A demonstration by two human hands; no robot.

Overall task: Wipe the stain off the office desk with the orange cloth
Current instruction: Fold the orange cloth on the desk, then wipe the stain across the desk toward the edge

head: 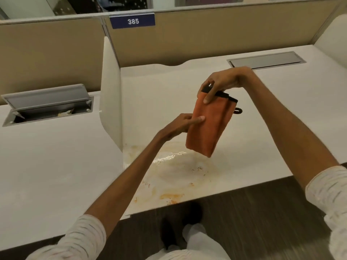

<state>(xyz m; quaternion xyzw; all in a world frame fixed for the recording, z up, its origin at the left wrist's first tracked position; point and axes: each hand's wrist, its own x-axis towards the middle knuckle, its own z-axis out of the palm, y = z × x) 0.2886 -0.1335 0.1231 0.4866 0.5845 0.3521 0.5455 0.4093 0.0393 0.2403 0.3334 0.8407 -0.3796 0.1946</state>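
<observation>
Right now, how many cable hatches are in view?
2: an open cable hatch on the left desk, a closed cable hatch at the far right of the stained desk.

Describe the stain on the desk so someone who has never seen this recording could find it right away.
Find the blue 385 sign on the partition; the white desk below it is the one. The stain spreads over its near left part, beneath the orange cloth. It is the only orange-brown, wet-looking smear there.
</observation>
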